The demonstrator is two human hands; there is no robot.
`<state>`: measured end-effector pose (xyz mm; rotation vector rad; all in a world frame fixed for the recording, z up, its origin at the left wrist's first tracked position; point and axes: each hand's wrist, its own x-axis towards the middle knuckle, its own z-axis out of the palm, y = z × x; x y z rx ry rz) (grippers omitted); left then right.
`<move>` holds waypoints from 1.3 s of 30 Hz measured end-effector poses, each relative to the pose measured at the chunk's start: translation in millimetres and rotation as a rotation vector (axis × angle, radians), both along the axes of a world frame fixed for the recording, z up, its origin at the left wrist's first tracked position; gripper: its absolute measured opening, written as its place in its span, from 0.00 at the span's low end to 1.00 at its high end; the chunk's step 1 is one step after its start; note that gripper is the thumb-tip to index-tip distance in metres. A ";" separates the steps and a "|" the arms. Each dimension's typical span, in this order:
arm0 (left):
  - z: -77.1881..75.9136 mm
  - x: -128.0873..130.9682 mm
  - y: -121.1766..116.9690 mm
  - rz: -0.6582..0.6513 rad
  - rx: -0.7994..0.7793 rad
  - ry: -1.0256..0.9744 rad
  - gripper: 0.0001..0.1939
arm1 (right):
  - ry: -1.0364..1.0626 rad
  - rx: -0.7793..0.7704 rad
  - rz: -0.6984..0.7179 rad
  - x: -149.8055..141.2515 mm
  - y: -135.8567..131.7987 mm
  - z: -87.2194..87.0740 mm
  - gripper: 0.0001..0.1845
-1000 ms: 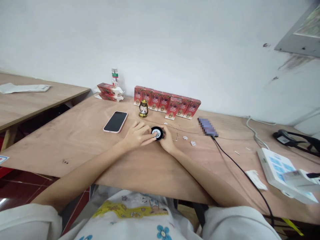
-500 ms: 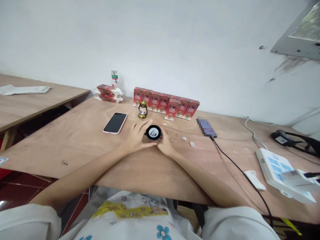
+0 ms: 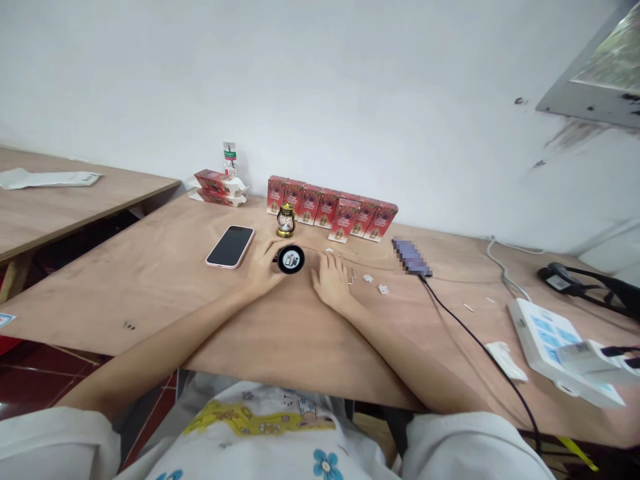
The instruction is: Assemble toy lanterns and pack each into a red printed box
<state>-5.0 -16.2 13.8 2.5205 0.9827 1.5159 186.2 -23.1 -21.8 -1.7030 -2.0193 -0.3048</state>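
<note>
Two red-and-white cardboard boxes (image 3: 214,179) with open flaps lie stacked, back left of the brown wooden worktop (image 3: 150,280), presumably parked aside. Black-screened, pink-edged phone (image 3: 230,247) flat in front. Small gold-and-black lantern (image 3: 285,221) upright, likely set back for elbow room. Round black object with a white picture face (image 3: 291,259) at centre, face up, probably for viewing. Red cardboard boxes in a row (image 3: 311,203) behind, seemingly lined up for tidiness. Left hand (image 3: 264,269): fingers curled, gripping object's left side; underside hidden. Right hand (image 3: 331,279): fingers slightly spread, palm down, apart from object, nothing visibly held; small white scraps (image 3: 368,278) nearby.
</note>
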 end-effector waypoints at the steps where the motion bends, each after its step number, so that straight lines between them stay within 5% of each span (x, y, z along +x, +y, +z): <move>1: -1.3 -0.1 1.4 -0.010 0.008 -0.006 0.21 | -0.015 -0.014 -0.001 6.2 6.0 0.9 0.24; 9: -10.4 1.0 7.8 -0.076 -0.033 0.052 0.22 | -0.106 -0.122 0.004 40.9 38.0 4.4 0.22; 22: -9.9 0.1 7.4 -0.090 -0.007 0.069 0.19 | -0.180 0.040 0.261 37.7 19.6 4.4 0.13; 27: -10.3 -0.1 7.8 -0.073 -0.026 0.081 0.18 | -0.142 0.196 -0.127 50.5 -0.2 -1.5 0.14; 30: -10.7 0.1 8.1 -0.077 -0.034 0.079 0.18 | -0.212 0.096 -0.345 59.2 -16.1 -3.2 0.18; 34: -10.6 0.5 8.5 -0.075 -0.029 0.076 0.18 | -0.217 -0.152 -0.370 65.5 -30.1 2.7 0.15; 39: -8.7 0.1 8.3 -0.045 -0.063 0.045 0.18 | -0.129 -0.206 -0.321 71.1 -27.0 12.0 0.16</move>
